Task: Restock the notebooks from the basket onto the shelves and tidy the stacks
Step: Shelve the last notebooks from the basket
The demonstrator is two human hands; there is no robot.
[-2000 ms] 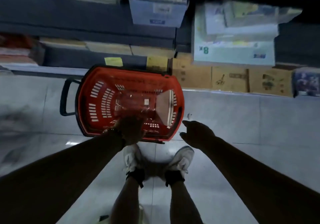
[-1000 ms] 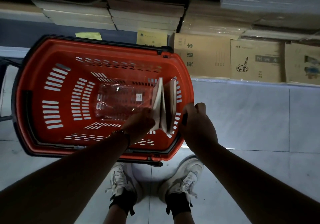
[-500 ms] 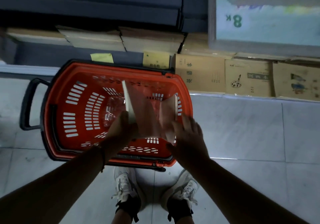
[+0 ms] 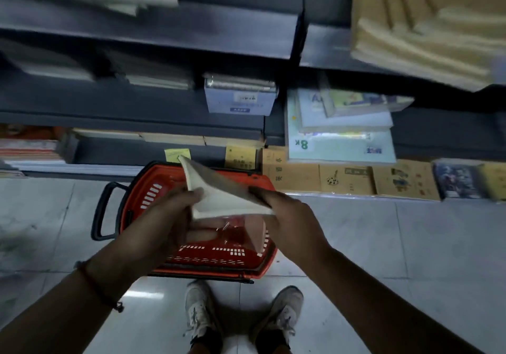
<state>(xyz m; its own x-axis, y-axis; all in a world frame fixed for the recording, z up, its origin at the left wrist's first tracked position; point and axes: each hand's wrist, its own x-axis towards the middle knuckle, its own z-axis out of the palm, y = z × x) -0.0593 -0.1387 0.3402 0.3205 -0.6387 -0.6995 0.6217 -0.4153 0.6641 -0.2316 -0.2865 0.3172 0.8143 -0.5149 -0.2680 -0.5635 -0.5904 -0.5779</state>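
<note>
Head camera looks down on both hands clamped on one bundle of notebooks (image 4: 219, 192), lifted above the red basket (image 4: 208, 257). Left hand (image 4: 167, 216) grips the near left corner, thumb on the pale page edges; right hand (image 4: 287, 216) holds the right end. Below the hands, inside the basket, lie a clear plastic wrapper (image 4: 224, 230) and another notebook (image 4: 258, 233) leaning on its right wall. Beyond the hands, dark shelves (image 4: 153, 123) carry brown-covered notebook stacks (image 4: 347, 179). Two white sneakers (image 4: 200, 310) stand on the tiled floor (image 4: 410, 244) nearest the person.

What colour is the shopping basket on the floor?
Red-orange, with a black handle; the basket shows in the head view, the only one.
</note>
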